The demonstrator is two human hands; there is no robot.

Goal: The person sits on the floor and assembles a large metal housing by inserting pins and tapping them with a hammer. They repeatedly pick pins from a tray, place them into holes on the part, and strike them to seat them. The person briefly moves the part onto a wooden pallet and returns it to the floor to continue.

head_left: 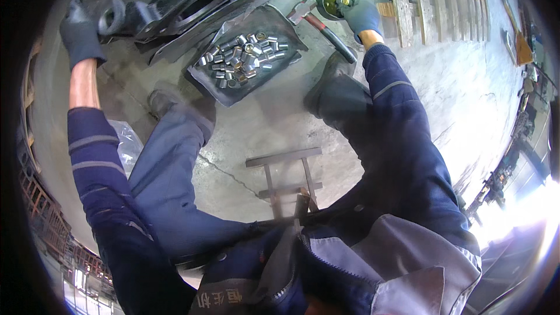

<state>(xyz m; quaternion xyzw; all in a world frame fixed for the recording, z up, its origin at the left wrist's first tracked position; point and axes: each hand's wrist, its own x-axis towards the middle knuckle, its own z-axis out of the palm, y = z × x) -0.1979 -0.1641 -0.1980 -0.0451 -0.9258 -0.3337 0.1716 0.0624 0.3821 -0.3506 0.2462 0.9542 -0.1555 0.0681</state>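
On head cam I've got the left hand in a dark grey glove [81,32] at upper left, beside the ring-shaped lug of a heavy dark metal part [172,17] with a big opening; the palm side is hidden, so I can't tell how far its grip is closed or whether it has hold of anything. Right hand in a grey glove [360,15] is at upper right, grip closed at the right side of a yellow-green round cup-shaped object [330,3], fingers bent in on it, bright glare just behind. Just below that, a hammer with steel head and red-and-black handle [318,24] lies on the grey concrete floor [262,125], handle end near the right boot. Between the hands, nearer me than the dark part, I see a shallow black tray with ragged edges [271,18], carrying a loose pile of short silver metal sleeves [242,57]. Slatted wooden pallet [434,3] sits right of the right hand. Small metal-framed stool [284,157] stands between the legs.
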